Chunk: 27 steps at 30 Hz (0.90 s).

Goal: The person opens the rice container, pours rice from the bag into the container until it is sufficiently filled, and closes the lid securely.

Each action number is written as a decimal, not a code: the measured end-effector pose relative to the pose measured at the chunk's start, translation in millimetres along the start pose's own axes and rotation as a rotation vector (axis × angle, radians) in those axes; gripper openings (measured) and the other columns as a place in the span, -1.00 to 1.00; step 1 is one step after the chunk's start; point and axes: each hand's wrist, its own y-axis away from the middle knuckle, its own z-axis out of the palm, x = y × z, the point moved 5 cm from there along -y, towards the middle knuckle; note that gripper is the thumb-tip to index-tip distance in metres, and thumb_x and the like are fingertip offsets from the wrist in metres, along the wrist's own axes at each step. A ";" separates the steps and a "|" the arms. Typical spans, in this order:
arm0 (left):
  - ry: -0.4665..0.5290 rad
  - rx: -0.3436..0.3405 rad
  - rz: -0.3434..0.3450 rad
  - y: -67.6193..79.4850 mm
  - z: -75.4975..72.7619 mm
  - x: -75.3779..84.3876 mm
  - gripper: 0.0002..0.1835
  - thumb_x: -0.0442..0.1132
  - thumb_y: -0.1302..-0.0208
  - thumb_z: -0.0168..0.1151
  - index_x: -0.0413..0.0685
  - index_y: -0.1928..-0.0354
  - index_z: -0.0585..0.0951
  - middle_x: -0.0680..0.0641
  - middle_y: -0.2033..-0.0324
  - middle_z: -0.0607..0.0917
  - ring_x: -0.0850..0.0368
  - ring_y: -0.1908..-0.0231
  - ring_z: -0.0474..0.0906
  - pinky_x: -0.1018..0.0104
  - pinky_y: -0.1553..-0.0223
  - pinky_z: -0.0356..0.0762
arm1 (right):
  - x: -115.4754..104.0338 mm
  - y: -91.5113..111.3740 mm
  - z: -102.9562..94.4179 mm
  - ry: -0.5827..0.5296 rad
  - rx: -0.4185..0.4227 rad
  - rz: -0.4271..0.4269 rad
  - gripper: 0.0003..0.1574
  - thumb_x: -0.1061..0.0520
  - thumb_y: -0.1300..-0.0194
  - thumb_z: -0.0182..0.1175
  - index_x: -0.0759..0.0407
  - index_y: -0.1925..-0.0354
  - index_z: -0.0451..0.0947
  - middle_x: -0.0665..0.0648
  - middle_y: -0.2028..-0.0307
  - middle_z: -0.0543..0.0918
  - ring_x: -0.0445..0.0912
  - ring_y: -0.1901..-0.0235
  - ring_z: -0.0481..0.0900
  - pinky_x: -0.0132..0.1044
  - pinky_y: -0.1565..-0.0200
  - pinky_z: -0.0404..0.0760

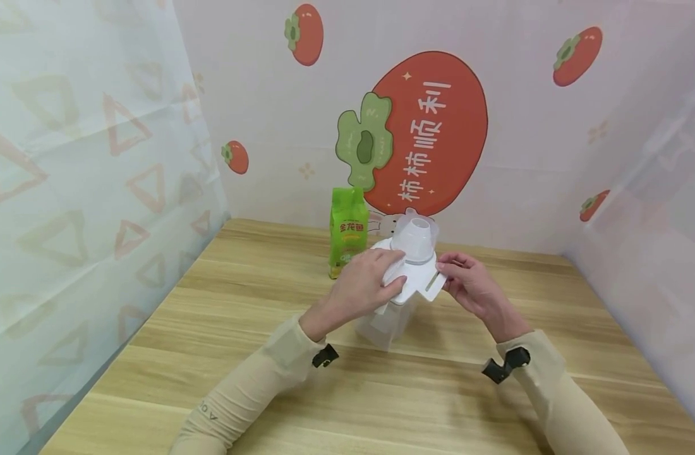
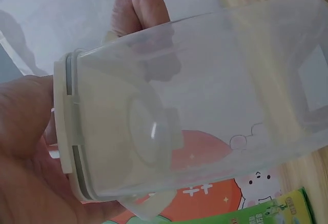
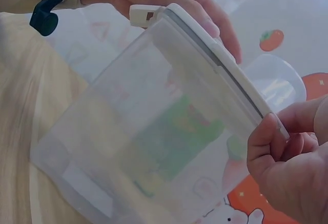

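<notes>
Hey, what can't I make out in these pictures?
Fine print on the green packet: too small in the head view; in the right wrist view, blurred behind the container's cloudy wall.
Part of the white lid: hidden under the left hand in the head view.
A lower corner of the container: cut off by the right wrist view's bottom edge.

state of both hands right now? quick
Left hand: open, resting on the white lid.
Right hand: closed, pinching the lid's slotted flap.
</notes>
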 end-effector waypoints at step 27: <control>0.124 -0.132 -0.093 4.7 -11.3 -9.3 -0.61 -0.17 -0.42 0.08 -0.14 -0.22 0.52 -0.14 -0.17 0.62 -0.06 -0.21 0.50 0.04 -0.28 0.43 | -20.2 19.8 -15.2 0.265 -0.058 -0.107 -0.90 0.21 -0.48 0.02 0.14 0.18 0.48 -0.01 0.27 0.61 -0.17 0.27 0.62 -0.36 0.20 0.68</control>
